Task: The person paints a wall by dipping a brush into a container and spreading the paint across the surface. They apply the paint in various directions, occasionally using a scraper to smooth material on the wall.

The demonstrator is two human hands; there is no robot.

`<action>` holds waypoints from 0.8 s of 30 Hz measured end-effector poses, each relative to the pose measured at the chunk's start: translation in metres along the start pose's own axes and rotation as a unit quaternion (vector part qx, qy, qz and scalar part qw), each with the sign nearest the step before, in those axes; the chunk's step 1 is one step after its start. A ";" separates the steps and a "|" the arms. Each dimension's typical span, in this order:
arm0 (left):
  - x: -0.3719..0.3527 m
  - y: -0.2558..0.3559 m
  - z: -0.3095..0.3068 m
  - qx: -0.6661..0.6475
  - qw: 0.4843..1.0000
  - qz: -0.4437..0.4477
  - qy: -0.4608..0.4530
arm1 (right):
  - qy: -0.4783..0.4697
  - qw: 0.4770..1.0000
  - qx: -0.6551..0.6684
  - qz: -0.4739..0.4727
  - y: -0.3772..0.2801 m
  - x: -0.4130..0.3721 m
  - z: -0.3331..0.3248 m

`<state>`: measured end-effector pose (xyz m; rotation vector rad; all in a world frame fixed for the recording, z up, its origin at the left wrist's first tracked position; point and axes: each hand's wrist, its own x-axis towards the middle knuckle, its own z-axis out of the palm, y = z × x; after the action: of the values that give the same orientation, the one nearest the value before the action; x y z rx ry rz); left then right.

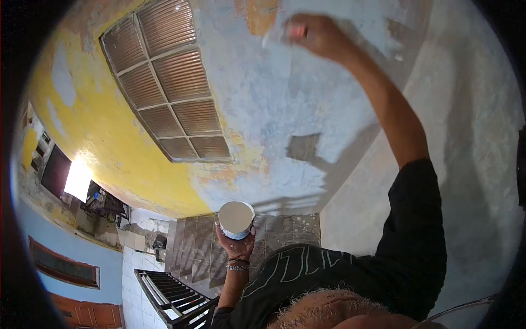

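Observation:
My left hand (239,248) supports a white tub (237,235) from below and around its sides, low in front of my body. Smooth greyish-cream paste (236,217) fills the tub. Raised high, my right hand (322,37) is closed on a red-handled putty knife (297,30); its pale blade, smeared by motion, points left close to the wall. Around that hand the wall (257,98) is patchy light blue and white, with orange and yellow showing through.
A ribbed-glass window (170,82) is set in the wall, beside yellow paint (104,131). Steps (192,241) lie below the tub, with a black metal railing (170,299) near my left side. A grey wall (471,164) rises at right. A bright light (78,180) shines far left.

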<state>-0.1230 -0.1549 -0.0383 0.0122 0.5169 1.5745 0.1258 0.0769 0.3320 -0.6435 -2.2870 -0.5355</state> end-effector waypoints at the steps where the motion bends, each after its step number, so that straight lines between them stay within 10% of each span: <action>1: -0.001 0.000 -0.001 0.002 1.000 0.007 -0.007 | 0.035 0.999 -0.017 0.035 -0.005 0.023 -0.020; 5: -0.004 0.001 -0.002 -0.014 0.999 0.024 0.015 | 0.134 0.990 -0.004 0.045 -0.024 0.067 -0.065; 8: -0.009 0.004 -0.007 -0.011 1.000 0.021 0.016 | 0.261 0.945 -0.100 -0.169 -0.032 0.069 -0.059; 18: -0.015 0.017 -0.010 -0.022 0.999 0.038 0.014 | -0.041 0.962 -0.147 -0.227 -0.068 -0.061 0.082; 24: -0.015 0.023 -0.011 -0.034 0.999 0.040 0.009 | 0.022 0.975 -0.134 -0.176 -0.039 0.011 0.047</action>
<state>-0.1472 -0.1725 -0.0361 -0.0332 0.4831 1.6715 0.0723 0.0740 0.3009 -0.3441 -2.3180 -1.0311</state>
